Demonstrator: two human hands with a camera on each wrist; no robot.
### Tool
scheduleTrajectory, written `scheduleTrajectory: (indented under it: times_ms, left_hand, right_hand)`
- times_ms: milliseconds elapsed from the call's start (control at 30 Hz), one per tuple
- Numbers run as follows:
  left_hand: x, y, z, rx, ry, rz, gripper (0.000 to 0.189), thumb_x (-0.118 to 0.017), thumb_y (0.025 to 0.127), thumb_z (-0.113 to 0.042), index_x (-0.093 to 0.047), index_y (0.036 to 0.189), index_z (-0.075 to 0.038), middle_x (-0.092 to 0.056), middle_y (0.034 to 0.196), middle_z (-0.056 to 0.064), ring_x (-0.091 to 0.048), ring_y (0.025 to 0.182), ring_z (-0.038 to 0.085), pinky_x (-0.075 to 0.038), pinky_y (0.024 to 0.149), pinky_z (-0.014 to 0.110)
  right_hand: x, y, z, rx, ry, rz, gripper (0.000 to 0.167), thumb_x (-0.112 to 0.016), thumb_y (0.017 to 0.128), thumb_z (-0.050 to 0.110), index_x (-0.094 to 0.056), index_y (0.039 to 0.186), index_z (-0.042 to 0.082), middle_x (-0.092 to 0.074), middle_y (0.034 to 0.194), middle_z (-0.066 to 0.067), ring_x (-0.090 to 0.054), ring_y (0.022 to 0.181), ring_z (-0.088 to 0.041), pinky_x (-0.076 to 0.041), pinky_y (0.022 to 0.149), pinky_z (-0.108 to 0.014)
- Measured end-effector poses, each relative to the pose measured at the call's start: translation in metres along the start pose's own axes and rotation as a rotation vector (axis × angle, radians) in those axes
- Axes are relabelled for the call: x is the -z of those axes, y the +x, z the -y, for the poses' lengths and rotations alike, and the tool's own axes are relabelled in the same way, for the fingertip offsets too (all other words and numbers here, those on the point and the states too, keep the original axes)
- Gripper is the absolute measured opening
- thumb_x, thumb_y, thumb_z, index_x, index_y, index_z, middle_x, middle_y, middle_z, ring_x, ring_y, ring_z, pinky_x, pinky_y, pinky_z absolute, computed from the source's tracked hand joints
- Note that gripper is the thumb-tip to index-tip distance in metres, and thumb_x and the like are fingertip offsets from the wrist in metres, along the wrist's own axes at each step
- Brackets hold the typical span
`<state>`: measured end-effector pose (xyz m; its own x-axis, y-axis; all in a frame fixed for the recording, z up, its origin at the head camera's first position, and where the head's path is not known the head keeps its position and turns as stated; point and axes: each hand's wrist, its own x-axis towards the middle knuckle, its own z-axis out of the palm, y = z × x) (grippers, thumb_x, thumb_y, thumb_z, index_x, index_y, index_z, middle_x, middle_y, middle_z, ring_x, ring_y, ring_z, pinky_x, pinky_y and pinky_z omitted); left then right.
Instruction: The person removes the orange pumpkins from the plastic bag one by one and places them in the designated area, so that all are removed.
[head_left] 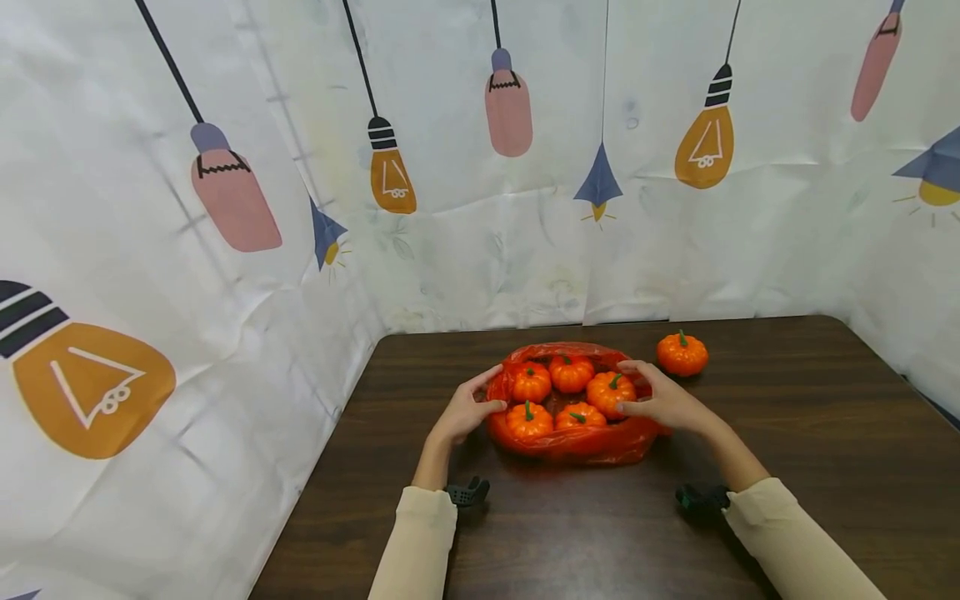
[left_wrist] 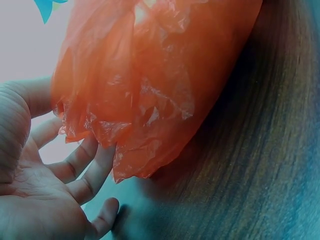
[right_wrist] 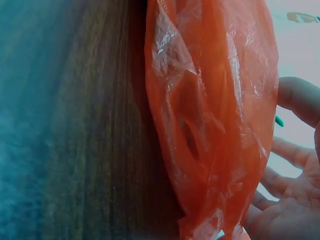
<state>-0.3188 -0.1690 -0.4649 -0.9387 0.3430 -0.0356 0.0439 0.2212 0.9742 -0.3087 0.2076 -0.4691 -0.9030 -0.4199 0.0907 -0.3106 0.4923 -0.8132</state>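
Observation:
A red plastic bag [head_left: 585, 448] sits on the table with its mouth spread wide, and several small orange pumpkins [head_left: 530, 422] with green stems lie inside it. At the bag's left side, my left hand [head_left: 465, 412] has its thumb and fingers spread apart, the tips right at the rim. My right hand [head_left: 666, 398] is spread at the right side, its thumb overlapping the rightmost pumpkin [head_left: 611, 392] in the head view. Both wrist views show the crinkled bag [left_wrist: 145, 90] in front of parts of the fingers, which look relaxed.
One more orange pumpkin [head_left: 682, 355] stands outside the bag, behind my right hand. The dark wooden table [head_left: 570, 533] is bordered at the back and sides by a white sheet [head_left: 465, 275] printed with hanging lamps.

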Motion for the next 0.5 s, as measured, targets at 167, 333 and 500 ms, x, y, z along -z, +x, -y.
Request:
scheduleTrajectory:
  times_ms: [167,333,500]
  left_hand:
    - [0.001,-0.002,-0.003,-0.001,0.003,0.014,0.072,-0.067,0.092,0.001,-0.039,0.158,-0.008,-0.046,0.152,0.026,-0.056,0.106,0.023,-0.054,0.085,0.024]
    - [0.001,0.007,0.014,-0.003,0.003,-0.012,0.073,-0.067,0.093,0.0,-0.039,0.159,-0.014,-0.044,0.155,0.024,-0.056,0.114,0.024,-0.052,0.082,0.022]
    - [0.0,0.007,0.019,-0.024,0.017,-0.027,0.071,-0.067,0.093,-0.001,-0.042,0.158,-0.017,-0.047,0.151,0.024,-0.056,0.102,0.018,-0.051,0.078,0.022]
  right_hand:
    - [-0.001,0.006,-0.007,0.003,-0.058,0.006,0.077,-0.076,0.093,0.029,-0.038,0.153,0.0,-0.038,0.151,-0.03,-0.045,0.132,-0.046,-0.045,0.104,-0.062]
    - [-0.004,0.007,-0.009,-0.018,-0.111,0.027,0.082,-0.078,0.09,0.033,-0.038,0.154,0.002,-0.038,0.148,-0.034,-0.045,0.13,-0.048,-0.041,0.105,-0.066]
    - [-0.005,0.009,-0.012,-0.032,-0.117,0.035,0.085,-0.079,0.089,0.032,-0.035,0.155,0.003,-0.036,0.151,-0.035,-0.046,0.131,-0.049,-0.039,0.107,-0.068]
